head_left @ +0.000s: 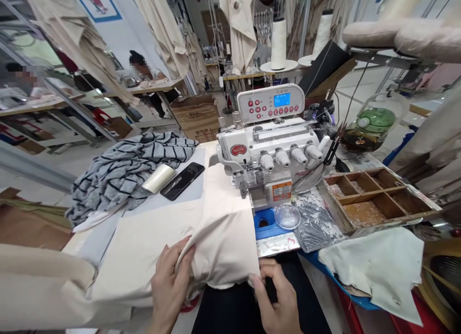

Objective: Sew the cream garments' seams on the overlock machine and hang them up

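Note:
Cream fabric lies over the table's left part, its right edge running along the white overlock sewing machine. A fold of this fabric is pinched between the thumb and fingers of my left hand. At the fabric's lower right corner, my right hand grips the edge with thumb and forefinger. Both hands are below the machine, near the table's front edge. The fabric's far end reaches up beside the presser foot area; whether it lies under the foot is hard to see.
Left of the machine are a black phone, a thread cone and striped cloth. On the right are a wooden compartment tray, a clear round dish and pale cloth. Other people sit at tables behind.

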{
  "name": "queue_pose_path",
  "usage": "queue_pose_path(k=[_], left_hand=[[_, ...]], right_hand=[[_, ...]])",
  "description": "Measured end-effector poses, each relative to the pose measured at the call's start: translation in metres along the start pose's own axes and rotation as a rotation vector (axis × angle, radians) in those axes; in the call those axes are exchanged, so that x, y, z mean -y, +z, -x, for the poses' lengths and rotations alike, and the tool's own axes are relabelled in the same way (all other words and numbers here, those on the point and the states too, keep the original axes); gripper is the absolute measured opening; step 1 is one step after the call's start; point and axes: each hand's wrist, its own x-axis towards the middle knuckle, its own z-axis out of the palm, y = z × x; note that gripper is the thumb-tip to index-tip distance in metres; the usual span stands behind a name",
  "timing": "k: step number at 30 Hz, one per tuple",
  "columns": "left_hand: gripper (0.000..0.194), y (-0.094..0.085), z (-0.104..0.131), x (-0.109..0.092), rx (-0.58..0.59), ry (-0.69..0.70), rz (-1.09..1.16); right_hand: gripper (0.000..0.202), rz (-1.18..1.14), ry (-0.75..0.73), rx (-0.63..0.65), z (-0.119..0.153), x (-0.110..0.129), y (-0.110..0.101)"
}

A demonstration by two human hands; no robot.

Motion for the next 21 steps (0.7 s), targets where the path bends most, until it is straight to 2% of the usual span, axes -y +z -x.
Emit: queue_pose_path(k=[3, 4, 6, 8, 10, 13, 16, 19, 21], left_hand=[[0.023, -0.002, 0.001, 0.002, -0.053, -0.116, 0.026], [0.023, -0.002, 0.001, 0.002, -0.061, -0.143, 0.03], [0.024, -0.001, -0.001, 0.001, -0.051, -0.167, 0.035], [0.025, 0.0, -0.002, 0.002, -0.051, -0.155, 0.028], [0.026, 0.002, -0.002, 0.004, -0.065, -0.123, 0.009], [0.025, 0.004, 0.0, 0.005, -0.096, -0.057, -0.025], [0.023, 0.002, -0.001, -0.002, -0.104, 0.008, -0.045], [0.019, -0.002, -0.006, -0.014, -0.064, 0.08, -0.042], [0.017, -0.004, -0.014, -0.02, -0.08, 0.167, -0.049]], right_hand=[[0.014, -0.223, 0.284, 0.131, 0.019, -0.011, 0.001], [0.016, -0.252, 0.353, 0.127, 0.025, -0.015, 0.003], [0.027, -0.282, 0.402, 0.041, 0.035, -0.021, 0.007], [0.033, -0.247, 0.353, -0.075, 0.04, -0.023, 0.01], [0.026, -0.181, 0.272, -0.12, 0.041, -0.022, 0.01], [0.012, -0.113, 0.179, -0.091, 0.035, -0.019, 0.005], [0.016, -0.154, 0.138, -0.043, 0.026, -0.014, -0.001], [0.02, -0.178, 0.164, 0.015, 0.016, -0.014, -0.002], [0.032, -0.124, 0.182, 0.04, 0.011, -0.017, 0.001]])
